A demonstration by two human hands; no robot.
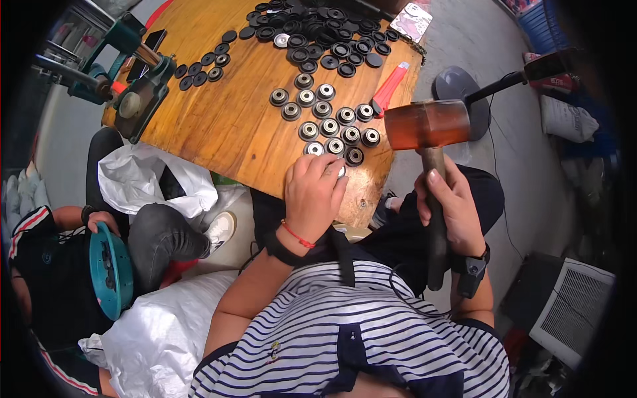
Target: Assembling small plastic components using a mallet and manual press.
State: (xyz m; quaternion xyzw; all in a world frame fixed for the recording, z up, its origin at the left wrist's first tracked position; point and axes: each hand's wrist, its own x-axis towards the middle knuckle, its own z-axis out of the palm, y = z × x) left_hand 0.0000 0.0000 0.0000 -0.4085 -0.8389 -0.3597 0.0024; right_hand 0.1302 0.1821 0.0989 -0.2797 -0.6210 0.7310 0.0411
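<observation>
Crowding the round wooden table, black rings, seemingly rubber.

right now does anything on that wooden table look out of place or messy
Nothing looks damaged or spilled. The finished wheels sit in tidy rows near the left hand, while the black rings lie in a loose heap at the far edge. A red-handled knife lies beside the rows. The right hand holds a mallet raised.

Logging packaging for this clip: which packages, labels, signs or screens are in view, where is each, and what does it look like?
Flat printed packet: far edge of the wooden table, rectangular, pale with pinkish print.
Dark phone-like slab: table's left end beside the green press; screen dark.
White woven sacks: floor, lower left, crumpled.
White filled bag: floor, far right.
</observation>
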